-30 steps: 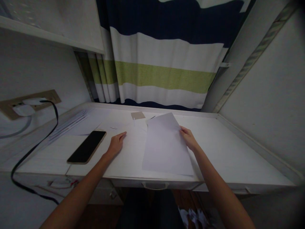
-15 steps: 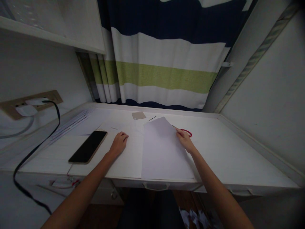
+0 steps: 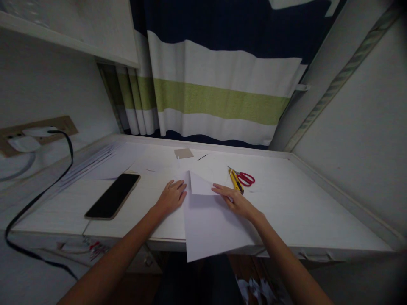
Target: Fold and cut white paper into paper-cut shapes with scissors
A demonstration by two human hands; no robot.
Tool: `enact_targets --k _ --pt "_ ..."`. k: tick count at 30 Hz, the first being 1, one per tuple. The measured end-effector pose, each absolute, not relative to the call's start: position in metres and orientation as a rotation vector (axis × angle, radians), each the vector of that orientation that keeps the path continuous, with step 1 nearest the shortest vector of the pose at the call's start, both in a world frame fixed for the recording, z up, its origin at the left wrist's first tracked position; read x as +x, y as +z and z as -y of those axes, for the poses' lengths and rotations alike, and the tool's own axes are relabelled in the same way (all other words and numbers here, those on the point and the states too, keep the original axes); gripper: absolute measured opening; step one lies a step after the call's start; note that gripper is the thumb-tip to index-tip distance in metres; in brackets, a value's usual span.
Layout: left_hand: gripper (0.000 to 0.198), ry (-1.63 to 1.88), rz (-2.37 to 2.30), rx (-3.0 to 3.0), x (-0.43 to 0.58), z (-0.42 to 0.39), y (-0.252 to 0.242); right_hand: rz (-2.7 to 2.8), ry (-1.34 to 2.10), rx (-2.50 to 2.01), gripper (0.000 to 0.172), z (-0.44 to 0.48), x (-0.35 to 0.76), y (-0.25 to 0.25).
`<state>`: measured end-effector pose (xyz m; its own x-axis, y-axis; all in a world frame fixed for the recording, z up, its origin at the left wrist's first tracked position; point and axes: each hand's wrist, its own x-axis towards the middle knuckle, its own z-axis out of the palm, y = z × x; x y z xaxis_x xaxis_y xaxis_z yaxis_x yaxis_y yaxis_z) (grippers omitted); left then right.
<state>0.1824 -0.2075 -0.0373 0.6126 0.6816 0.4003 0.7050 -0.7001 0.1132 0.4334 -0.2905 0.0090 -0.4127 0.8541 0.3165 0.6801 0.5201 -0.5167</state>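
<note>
So the white sheet [image 3: 213,233] is now on the desk [image 3: 302,203] with its near corner poking past the front edge; half a second ago it was unfolded and sitting further in. Left hand [image 3: 172,197] is relaxed, fingers loosely spread along the sheet's left edge, not clutching anything; earlier it was off the paper. Right hand [image 3: 235,202] has its fingertips at the edge of a folded-over flap [image 3: 202,186] at the sheet's far end. Can't tell if it's pinching or just touching. I'd say the fold is only begun, since there's shadow under the flap. Phone [image 3: 113,195] is left of the sheet, untouched. Beyond the sheet's right side, the yellow cutter [image 3: 235,181] and red-handled scissors [image 3: 246,178] are uncovered now. Past its far end: a thin black stick [image 3: 202,157], then a beige card [image 3: 183,153].
</note>
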Motion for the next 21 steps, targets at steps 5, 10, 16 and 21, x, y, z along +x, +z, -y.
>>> enact_targets --k 5,10,16,21 --pt "0.034 -0.601 1.255 -2.726 0.191 0.204 -0.037 2.336 0.335 -1.237 0.051 0.29 0.428 0.014" --pt "0.035 -0.576 1.303 -2.682 0.198 0.197 -0.039 2.34 0.287 -1.229 0.048 0.281 0.426 0.021" --pt "0.041 -0.537 1.37 -2.622 0.192 0.186 -0.045 2.255 0.273 -1.281 0.057 0.283 0.431 0.005" --pt "0.037 -0.461 1.342 -2.638 0.175 0.161 -0.043 2.132 0.145 -1.3 0.064 0.282 0.444 -0.007"
